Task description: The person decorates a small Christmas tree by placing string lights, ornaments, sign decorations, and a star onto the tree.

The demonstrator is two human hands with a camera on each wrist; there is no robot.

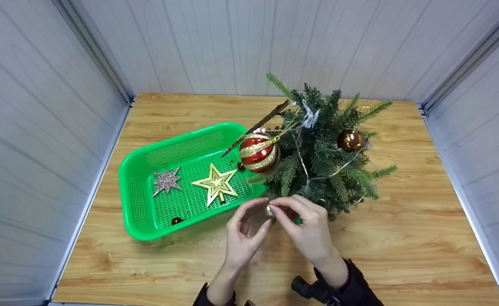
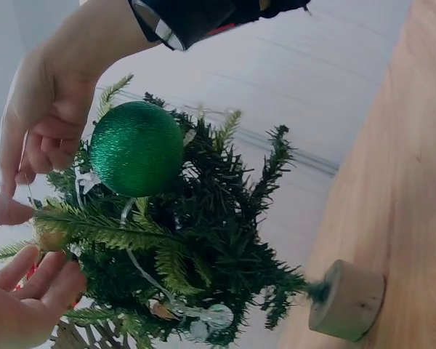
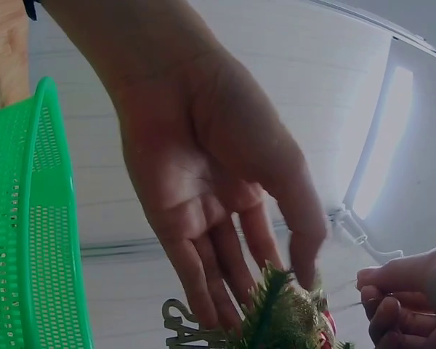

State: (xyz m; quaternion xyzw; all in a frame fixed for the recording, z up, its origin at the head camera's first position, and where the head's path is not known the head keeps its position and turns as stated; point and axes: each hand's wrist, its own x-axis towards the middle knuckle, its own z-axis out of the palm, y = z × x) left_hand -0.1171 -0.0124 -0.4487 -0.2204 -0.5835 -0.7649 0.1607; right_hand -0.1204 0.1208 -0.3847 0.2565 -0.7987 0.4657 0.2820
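A small gold bauble (image 1: 269, 210) is between the two hands, in front of the Christmas tree (image 1: 321, 157). The right hand (image 1: 309, 225) pinches a thin string, seen as a line below its fingertips in the left wrist view. Around the bauble, the left hand (image 1: 243, 238) curves loosely, thumb and fingers apart; in the right wrist view its thumb (image 3: 309, 240) points down at the gold glittery ball (image 3: 301, 320). A green branch (image 2: 109, 225) partly covers the bauble in the left wrist view. A large green ball (image 2: 136, 148) hangs near the right hand.
Left of the tree, a green basket (image 1: 147, 231) holds a gold star (image 1: 216, 183), a glittery star (image 1: 167, 181) and a dark bauble (image 1: 176, 220). On the tree hang a red-and-gold striped ball (image 1: 258, 153), a brown ball (image 1: 351, 140) and a light string (image 1: 302, 159).
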